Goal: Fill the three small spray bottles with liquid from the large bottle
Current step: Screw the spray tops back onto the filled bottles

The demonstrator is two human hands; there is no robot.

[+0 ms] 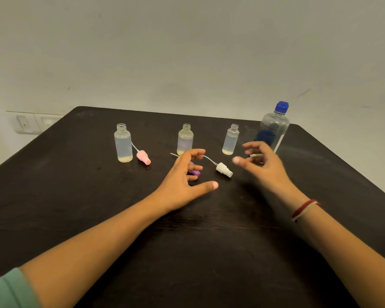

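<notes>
Your large bottle (273, 130) stands upright near the far right corner of the table (76, 196), with its blue cap (282, 107) on. Judgement: clear thin plastic, partly filled, so moderately heavy and liable to flex under a hard squeeze. Take it round the mid-body, below the shoulder.

The three small spray bottles, left (123, 144), middle (185, 140) and right (231, 140), stand in a row towards the far edge, necks open, with a shallow layer of liquid at the bottom of each. Judgement: light and easily tipped, so steady each one by the body while pouring.

The pink spray head (143, 158), purple spray head (195, 172) and white spray head (223, 169) lie just in front of them.

Your right hand (262, 165) hovers just in front of the large bottle, fingers loosely curled. It is blurred, but it appears to hold nothing and to be clear of the bottle. Your left hand (182, 181) hangs spread above the purple spray head, gripping nothing.
</notes>
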